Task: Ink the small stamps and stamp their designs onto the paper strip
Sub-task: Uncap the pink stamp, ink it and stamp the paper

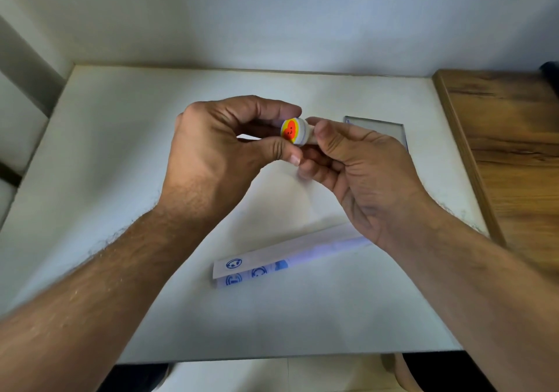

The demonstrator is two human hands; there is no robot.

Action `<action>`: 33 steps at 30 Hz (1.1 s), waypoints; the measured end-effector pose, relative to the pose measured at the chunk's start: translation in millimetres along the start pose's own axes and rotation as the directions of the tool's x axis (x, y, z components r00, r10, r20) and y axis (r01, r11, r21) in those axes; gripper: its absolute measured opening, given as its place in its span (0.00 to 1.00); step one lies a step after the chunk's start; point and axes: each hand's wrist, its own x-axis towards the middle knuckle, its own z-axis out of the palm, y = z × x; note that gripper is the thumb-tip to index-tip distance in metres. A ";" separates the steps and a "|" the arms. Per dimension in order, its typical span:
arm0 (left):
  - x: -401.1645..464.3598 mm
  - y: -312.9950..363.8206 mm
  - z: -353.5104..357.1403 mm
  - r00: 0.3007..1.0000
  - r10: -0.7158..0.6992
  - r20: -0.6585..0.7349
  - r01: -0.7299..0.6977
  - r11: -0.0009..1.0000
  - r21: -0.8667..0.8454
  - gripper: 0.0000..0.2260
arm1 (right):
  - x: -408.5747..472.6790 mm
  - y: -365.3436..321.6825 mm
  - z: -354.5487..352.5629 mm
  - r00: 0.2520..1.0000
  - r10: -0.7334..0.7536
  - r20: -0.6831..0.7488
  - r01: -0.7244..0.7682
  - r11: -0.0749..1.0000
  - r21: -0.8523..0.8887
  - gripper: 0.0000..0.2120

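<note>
A small round white stamp [295,131] with an orange heart face sticker on its end is held up above the table's middle. My left hand [223,146] pinches it between thumb and fingers. My right hand [360,174] grips its other end with the fingertips. The paper strip [290,255] lies on the white table [121,180] below my hands, slanting from lower left to upper right, with three blue round prints at its left end. My right wrist covers the strip's right end.
A flat clear rectangular case [378,130] lies behind my right hand, partly hidden by it. A wooden surface [508,137] adjoins the table on the right. A wall stands right behind the table.
</note>
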 end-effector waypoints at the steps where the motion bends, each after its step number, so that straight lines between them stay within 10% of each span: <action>1: -0.1 0.5 0.1 1.000 -0.004 -0.010 0.004 1.000 0.001 0.15 | 0.1 -0.4 -0.1 1.000 -0.002 0.001 0.002 1.000 0.008 0.06; 17: 2.7 -17.7 2.1 0.984 -0.158 0.080 0.172 0.957 -0.232 0.13 | -4.8 -4.4 -3.0 0.995 0.050 0.089 -0.079 0.929 0.363 0.10; 24: -7.6 -18.6 6.6 0.999 -0.036 -0.013 0.038 0.964 0.265 0.08 | -6.8 -1.5 -4.5 0.987 0.064 0.148 -0.116 0.919 0.376 0.12; 33: -17.0 -35.3 12.1 0.980 0.057 0.189 -0.186 0.576 0.796 0.13 | -4.9 0.4 -8.0 0.989 0.100 0.107 -0.133 0.918 0.372 0.13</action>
